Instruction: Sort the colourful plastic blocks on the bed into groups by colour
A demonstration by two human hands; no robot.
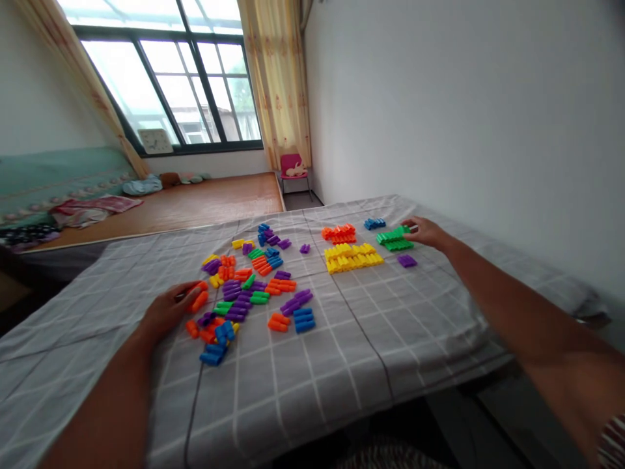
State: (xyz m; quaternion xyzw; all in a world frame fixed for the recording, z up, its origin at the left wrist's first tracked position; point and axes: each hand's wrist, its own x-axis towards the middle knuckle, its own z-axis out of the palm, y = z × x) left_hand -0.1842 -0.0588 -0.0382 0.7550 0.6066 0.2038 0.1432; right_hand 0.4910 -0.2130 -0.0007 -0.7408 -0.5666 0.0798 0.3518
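My left hand [168, 312] is at the left edge of a mixed, loose pile of small ribbed plastic blocks, its fingers closed on an orange block [198, 301]. Purple blocks [239, 306], blue blocks [213, 354] and green blocks [260, 298] lie scattered in that pile. On the far right, my right hand [426, 233] pinches a green block at the end of a row of stacked green blocks [394, 240]. Its fingertips partly hide that block. Just below this row lies a purple block [407, 261].
Sorted groups stand left of my right hand: yellow blocks [354, 258], orange blocks [339, 234] and blue blocks [374, 223]. A grey checked cloth [317, 378] covers the table. Beyond are a wooden platform [224, 195], a pink chair [291, 163] and a white wall [439, 98].
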